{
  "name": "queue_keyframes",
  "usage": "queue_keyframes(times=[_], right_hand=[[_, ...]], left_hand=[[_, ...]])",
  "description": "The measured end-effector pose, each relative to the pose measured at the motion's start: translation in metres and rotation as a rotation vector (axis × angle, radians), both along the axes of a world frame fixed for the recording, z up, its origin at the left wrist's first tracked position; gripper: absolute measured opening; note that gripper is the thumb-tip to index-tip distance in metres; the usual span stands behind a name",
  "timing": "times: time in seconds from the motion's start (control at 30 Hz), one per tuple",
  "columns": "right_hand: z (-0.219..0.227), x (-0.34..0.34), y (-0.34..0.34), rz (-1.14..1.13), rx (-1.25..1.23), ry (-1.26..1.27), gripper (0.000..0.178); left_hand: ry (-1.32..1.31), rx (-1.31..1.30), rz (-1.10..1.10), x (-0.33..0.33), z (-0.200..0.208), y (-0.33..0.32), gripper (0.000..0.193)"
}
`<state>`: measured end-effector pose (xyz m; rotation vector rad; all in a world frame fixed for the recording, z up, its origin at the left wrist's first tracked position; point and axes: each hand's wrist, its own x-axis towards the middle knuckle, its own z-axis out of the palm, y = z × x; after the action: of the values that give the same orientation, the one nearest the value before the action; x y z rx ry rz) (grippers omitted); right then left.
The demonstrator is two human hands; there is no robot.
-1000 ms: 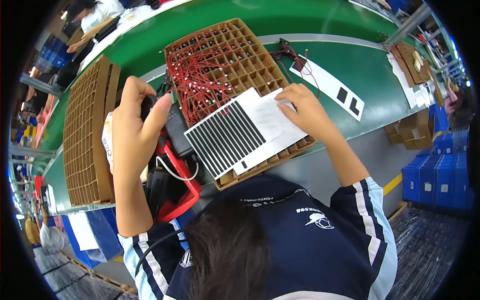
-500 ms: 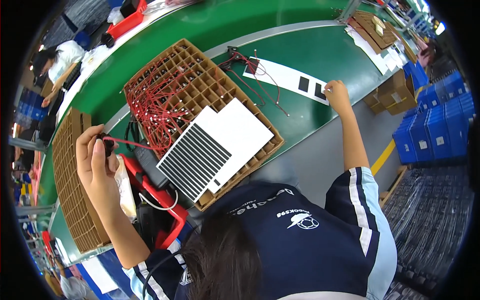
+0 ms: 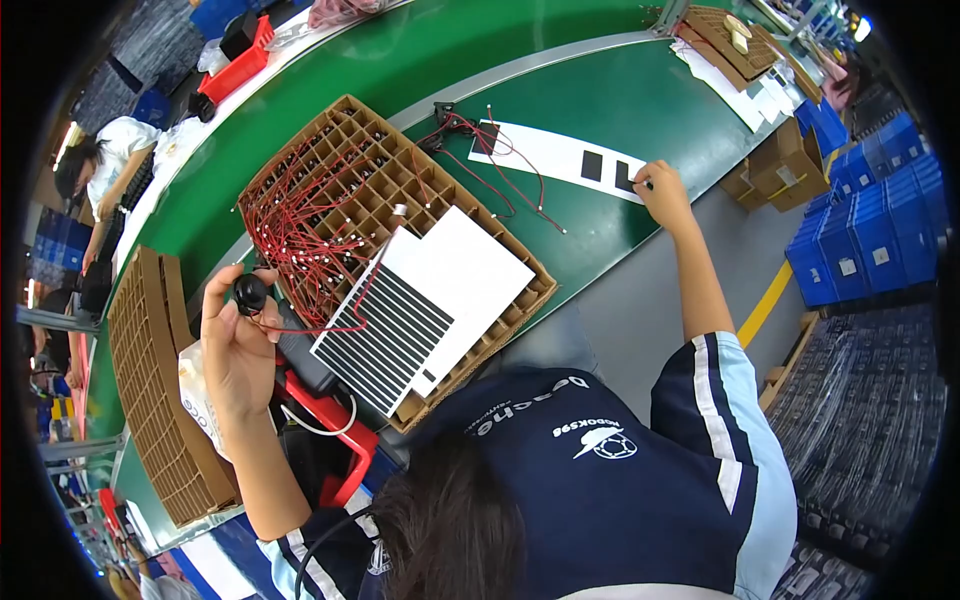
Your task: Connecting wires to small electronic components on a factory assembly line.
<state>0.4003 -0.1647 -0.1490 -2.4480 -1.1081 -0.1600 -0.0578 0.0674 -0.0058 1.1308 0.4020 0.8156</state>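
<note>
My left hand [image 3: 238, 350] is raised left of the divided cardboard box, its fingers closed around a small black round part [image 3: 250, 293]. A red wire [image 3: 330, 328] trails from this part across a white sheet with rows of black strips [image 3: 385, 325]. At the right, my right hand [image 3: 664, 198] pinches at the near end of a white backing strip [image 3: 545, 150], where a dark patch shows at the fingertips. Farther along that strip sits a black rectangular patch [image 3: 592, 166]. Several red-wired parts [image 3: 300, 215] fill the box's left cells.
The cardboard box [image 3: 522, 246] lies on the green table [image 3: 590, 85], a plain white sheet [image 3: 475, 265] on top. Loose wired parts [image 3: 450, 125] rest beside the strip. Left are another divided tray [image 3: 160, 380] and a red bin [image 3: 350, 450]. Blue bins [image 3: 870, 235] stand right.
My left hand has moved right and turned, so the black part's round face shows. Its wire now lies across the striped sheet. My right hand stays at the strip's end.
</note>
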Motion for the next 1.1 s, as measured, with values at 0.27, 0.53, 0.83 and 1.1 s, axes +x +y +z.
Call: queue_keyframes(times=[0.27,0.53,0.83,1.1], right_hand=[[-0.006,0.005,0.002,0.019,0.067,0.026,0.010],[-0.008,0.019,0.006,0.166,0.115,0.093,0.011],[-0.025,0.024,-0.007,0.167,0.060,-0.008,0.009],[-0.018,0.021,0.001,0.139,0.031,-0.056,0.004]], left_hand=[[0.057,0.018,0.008,0.010,-0.006,0.002,0.028],[0.085,0.008,-0.026,0.011,-0.004,0.005,0.034],[0.044,-0.130,-0.090,-0.004,-0.006,-0.002,0.022],[0.085,-0.096,-0.092,-0.002,-0.002,0.001,0.023]])
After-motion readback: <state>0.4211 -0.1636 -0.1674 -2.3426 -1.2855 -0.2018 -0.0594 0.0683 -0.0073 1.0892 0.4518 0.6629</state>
